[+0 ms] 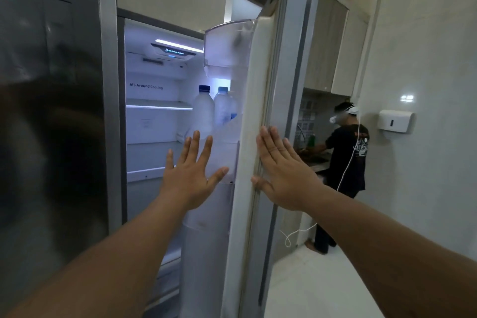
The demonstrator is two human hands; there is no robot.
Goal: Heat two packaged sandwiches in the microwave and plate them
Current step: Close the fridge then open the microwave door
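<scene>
A side-by-side fridge stands in front of me with its right door (260, 100) swung partly open. My right hand (281, 175) lies flat, fingers straight, against the door's outer edge. My left hand (192, 173) is spread open in front of the door's inner bins and holds nothing. The lit fridge interior (154, 121) shows bare shelves. No packaged sandwich, microwave or plate is in view.
Two frosted water bottles (204, 111) stand in the door bin. The left fridge door (51, 111) is closed. A person in a black shirt (347, 160) works at a counter far right. A white wall dispenser (396, 121) hangs on the right wall.
</scene>
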